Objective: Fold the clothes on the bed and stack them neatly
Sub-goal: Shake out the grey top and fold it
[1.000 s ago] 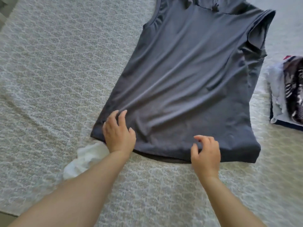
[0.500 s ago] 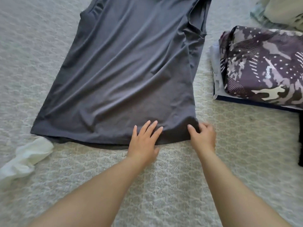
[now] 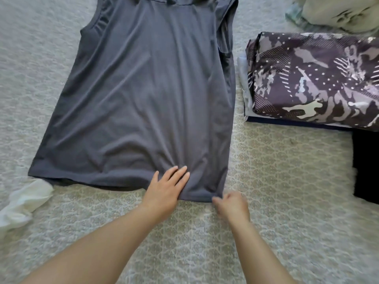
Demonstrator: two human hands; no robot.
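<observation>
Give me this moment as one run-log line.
stage: smoothing | grey sleeveless shirt: flat on bed | left hand: pressing hem | right hand: pinching hem corner | folded stack: right of shirt

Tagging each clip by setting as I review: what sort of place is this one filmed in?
Most likely a bedroom at home. A patterned bedspread covers the whole surface, a grey sleeveless top is spread flat on it, and a stack of folded clothes sits beside the top.
</observation>
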